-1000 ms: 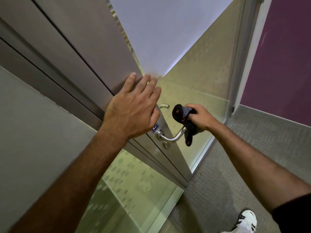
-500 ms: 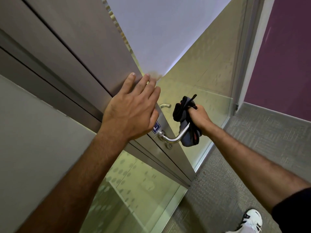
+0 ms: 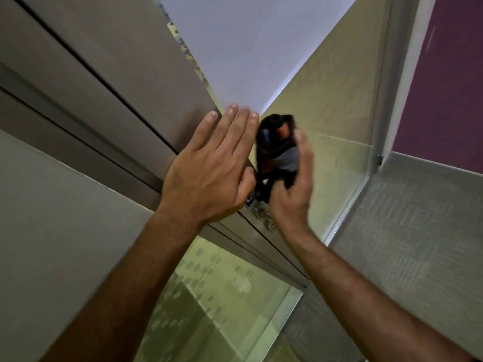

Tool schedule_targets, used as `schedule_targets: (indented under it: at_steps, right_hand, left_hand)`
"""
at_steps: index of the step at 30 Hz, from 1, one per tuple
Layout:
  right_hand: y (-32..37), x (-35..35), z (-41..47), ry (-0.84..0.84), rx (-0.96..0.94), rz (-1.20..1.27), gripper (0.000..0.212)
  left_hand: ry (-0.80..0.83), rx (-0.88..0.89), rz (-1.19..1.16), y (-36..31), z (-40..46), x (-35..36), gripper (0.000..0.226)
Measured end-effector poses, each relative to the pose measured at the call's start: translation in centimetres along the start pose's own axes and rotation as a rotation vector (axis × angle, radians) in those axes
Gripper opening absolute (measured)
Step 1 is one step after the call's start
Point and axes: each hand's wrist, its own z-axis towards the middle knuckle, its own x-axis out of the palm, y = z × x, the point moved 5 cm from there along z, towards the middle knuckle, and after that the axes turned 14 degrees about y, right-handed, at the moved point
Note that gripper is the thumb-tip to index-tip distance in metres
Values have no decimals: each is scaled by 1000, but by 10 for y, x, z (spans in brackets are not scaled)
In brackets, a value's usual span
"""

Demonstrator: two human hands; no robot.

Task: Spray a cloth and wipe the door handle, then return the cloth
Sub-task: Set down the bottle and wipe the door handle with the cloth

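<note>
Cloth (image 3: 281, 150), bunched in the gripping right hand (image 3: 292, 189), sits at the door handle (image 3: 264, 214), mostly hidden; left hand (image 3: 209, 176) presses flat on the door (image 3: 146, 100). Loose dangling folds could snag the lever

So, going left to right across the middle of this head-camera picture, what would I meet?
Grey wall → door → left hand pressed flat on it → dark cloth → right hand gripping the cloth → glass panel → purple wall.
</note>
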Motion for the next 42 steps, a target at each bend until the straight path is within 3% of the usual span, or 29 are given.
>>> schedule_targets:
  at_steps: [3,7,8,11,16,23,25,29,31,36,42]
  right_hand:
    - [23,48,-12,176,-90,-205,67]
    - [10,57,-28,258,-168,-336,96]
    - [0,53,-31,305,-197,-366,92]
    - [-28,34,-37,523,-339,-582,54]
    - [-48,-9,-41,906,-346,-849,58]
    - [-20,-8,-38,1283,-216,-1049,26]
    - [-12,-18,-34,1257,-248,-965,29]
    - [-14,-42,0,822,-119,-714,47]
    - [-12,-28,-6,749,-75,-762,51]
    - [-33,3,-56,1072,-150,-1099,40]
    - [-27,3,-27,1331,-215,-1111,34]
  left_hand:
    - [-29,7,-28,0,-2,-4,74]
    - [27,28,2,-1,0,0,80]
    - [47,26,38,-1,2,3,77]
    - [95,17,144,1,5,10,72]
    - [124,17,187,1,4,13,71]
    - [115,26,195,1,2,12,70]
    - [109,21,192,0,1,12,72]
    - [68,11,186,0,3,8,71]
    - [64,15,154,0,2,8,70]
    - [63,22,190,-1,2,12,68]
    - [69,8,197,1,3,14,69]
